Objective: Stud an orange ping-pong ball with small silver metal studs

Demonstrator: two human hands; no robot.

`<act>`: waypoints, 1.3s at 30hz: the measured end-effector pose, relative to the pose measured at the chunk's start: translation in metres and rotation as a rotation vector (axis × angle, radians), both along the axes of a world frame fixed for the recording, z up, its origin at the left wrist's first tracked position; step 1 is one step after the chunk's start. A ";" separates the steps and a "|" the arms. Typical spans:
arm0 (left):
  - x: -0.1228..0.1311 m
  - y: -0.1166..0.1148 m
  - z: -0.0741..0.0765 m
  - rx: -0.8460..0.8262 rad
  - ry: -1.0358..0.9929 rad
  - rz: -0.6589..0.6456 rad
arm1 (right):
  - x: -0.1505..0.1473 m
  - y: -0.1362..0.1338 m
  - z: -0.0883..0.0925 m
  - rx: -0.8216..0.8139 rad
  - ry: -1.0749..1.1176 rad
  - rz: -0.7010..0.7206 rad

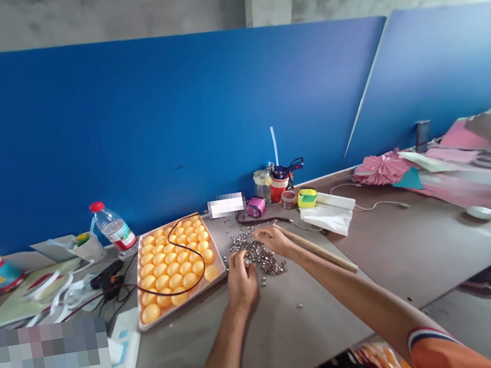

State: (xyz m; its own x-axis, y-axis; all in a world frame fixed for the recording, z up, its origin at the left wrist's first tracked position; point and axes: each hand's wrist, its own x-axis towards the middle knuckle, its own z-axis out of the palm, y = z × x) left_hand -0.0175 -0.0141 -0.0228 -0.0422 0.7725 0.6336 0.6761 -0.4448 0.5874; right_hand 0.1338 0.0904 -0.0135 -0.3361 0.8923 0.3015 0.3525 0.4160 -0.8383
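Note:
Small shiny metallic pieces point(268, 259) lie in a loose pile on the grey table. My left hand point(242, 280) is at the near left edge of the pile, its fingers curled; whatever they hold is too small to make out. At the pile's back right is my right hand point(273, 241), fingers bent down and together over the pieces, their tips partly hidden. A wooden stick point(324, 252) lies beside my right forearm. Left of the pile stands a white tray point(185, 304) of yellow-orange balls point(172, 268), with a dark cable across it.
Behind the pile are a pink roll point(256, 207), a clear jar point(263, 187), a yellow-green box point(307, 197) and white paper point(330, 214). A red-capped bottle point(114, 228) stands at the back left. Another person's hands point(490, 126) are at the far right near pink paper point(381, 168).

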 end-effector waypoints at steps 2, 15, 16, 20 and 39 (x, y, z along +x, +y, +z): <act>-0.001 0.001 -0.002 0.018 -0.014 0.000 | 0.008 -0.009 -0.001 0.052 -0.066 -0.044; 0.000 0.007 -0.003 0.019 -0.100 0.014 | 0.016 -0.077 -0.021 0.284 -0.714 -0.114; 0.000 0.006 -0.002 0.015 -0.105 0.015 | 0.015 -0.075 -0.021 0.289 -0.716 -0.100; 0.001 0.005 0.002 -0.008 -0.126 0.028 | 0.005 -0.059 -0.020 0.321 -0.696 -0.041; 0.007 -0.010 0.021 -0.400 -0.819 -0.064 | -0.008 -0.027 -0.018 0.198 -0.162 -0.029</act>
State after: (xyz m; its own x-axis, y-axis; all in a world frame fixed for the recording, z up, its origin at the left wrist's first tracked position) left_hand -0.0109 -0.0237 -0.0021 -0.3108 0.9442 0.1089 -0.0392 -0.1272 0.9911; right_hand 0.1260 0.0632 -0.0310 -0.3693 0.8311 0.4158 0.4900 0.5543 -0.6728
